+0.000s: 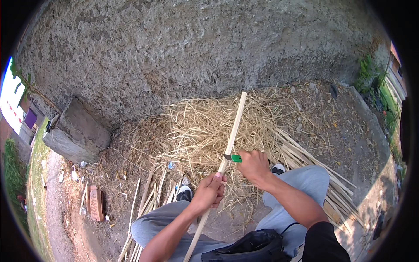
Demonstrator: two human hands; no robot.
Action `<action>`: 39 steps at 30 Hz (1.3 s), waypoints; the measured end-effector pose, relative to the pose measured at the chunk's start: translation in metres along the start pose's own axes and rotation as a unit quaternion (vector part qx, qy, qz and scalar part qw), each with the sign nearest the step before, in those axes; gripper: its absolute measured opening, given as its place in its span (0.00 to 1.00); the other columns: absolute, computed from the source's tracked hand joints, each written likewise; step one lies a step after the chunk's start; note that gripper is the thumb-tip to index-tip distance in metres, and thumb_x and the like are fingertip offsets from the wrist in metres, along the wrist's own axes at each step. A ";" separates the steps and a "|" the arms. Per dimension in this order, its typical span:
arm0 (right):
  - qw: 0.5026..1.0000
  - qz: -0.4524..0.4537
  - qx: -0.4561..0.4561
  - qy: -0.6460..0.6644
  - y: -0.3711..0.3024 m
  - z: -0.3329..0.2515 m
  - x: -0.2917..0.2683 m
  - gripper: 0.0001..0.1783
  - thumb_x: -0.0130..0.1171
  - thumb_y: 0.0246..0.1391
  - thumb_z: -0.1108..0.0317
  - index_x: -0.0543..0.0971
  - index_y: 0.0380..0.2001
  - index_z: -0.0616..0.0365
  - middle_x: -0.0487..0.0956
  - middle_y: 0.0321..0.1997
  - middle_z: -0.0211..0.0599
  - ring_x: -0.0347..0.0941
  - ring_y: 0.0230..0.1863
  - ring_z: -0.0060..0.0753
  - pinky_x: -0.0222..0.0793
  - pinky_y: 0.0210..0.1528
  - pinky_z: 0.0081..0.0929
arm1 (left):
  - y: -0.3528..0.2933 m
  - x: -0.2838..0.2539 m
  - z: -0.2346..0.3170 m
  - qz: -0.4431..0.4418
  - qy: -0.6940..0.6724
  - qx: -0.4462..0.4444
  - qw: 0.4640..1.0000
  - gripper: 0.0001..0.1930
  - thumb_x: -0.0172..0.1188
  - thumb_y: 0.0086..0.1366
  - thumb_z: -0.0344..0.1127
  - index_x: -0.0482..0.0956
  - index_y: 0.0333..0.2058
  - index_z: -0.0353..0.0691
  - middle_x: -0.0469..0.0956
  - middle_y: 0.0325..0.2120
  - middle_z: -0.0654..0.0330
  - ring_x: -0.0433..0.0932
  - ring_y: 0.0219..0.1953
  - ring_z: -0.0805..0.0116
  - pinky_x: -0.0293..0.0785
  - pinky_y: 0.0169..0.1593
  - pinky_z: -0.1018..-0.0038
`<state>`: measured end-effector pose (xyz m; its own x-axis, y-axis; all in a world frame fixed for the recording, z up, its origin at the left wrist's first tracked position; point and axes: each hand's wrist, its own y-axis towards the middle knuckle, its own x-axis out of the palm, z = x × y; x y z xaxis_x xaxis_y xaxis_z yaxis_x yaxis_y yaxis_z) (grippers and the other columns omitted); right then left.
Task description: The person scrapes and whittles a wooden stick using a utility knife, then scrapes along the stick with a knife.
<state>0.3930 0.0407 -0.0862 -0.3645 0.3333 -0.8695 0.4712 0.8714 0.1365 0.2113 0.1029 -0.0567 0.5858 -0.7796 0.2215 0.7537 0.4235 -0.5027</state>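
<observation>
A long, pale strip of split wood or bamboo (pixel 236 124) slants up and away from my lap. My left hand (pixel 211 191) is closed around its lower part, thumb lying along the top. Just above that thumb, a green-handled utility knife (pixel 236 158) has its dark blade against the strip. My right hand (pixel 254 167) grips the knife, its fingers wrapped over most of the handle. Beneath the strip's far half lies a heap of thin, curled shavings (pixel 205 131).
Bundles of pale strips lie beside my right leg (pixel 336 196) and my left leg (pixel 146 203). A rough wall (pixel 209 52) rises behind the shavings. At the left are a concrete block (pixel 80 131) and a reddish brick (pixel 94 203). A black bag (pixel 248 249) rests on my lap.
</observation>
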 end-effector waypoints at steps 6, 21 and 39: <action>0.996 0.036 -0.040 -0.069 0.005 0.007 0.012 0.07 0.51 0.52 0.74 0.79 0.25 0.61 0.79 0.20 0.55 0.80 0.25 0.57 0.73 0.31 0.53 | 0.005 -0.002 -0.004 -0.052 -0.064 -0.029 0.996 0.17 0.35 0.77 0.50 0.63 0.36 0.46 0.50 0.14 0.70 0.48 0.12 0.78 0.46 0.16 0.78; 0.998 0.028 -0.042 -0.046 0.007 0.003 0.011 0.06 0.53 0.49 0.74 0.80 0.27 0.60 0.80 0.20 0.53 0.80 0.25 0.55 0.74 0.30 0.51 | 0.018 -0.006 -0.012 0.054 0.000 0.073 0.996 0.12 0.36 0.77 0.42 0.63 0.42 0.39 0.72 0.24 0.57 0.63 0.14 0.75 0.70 0.20 0.75; 0.837 -0.104 0.176 0.508 0.021 0.018 0.002 0.15 0.68 0.53 0.61 0.82 0.32 0.65 0.79 0.24 0.35 0.62 0.18 0.16 0.54 0.19 0.23 | 0.036 -0.039 -0.019 0.222 0.080 0.145 0.961 0.23 0.41 0.75 0.47 0.76 0.30 0.35 0.81 0.41 0.50 0.75 0.55 0.56 0.75 0.51 0.62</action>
<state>0.4167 0.0530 -0.0931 -0.8786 0.4771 0.0203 0.4545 0.8485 -0.2710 0.2096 0.1397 -0.0995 0.8333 -0.5430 -0.1040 0.5042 0.8236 -0.2598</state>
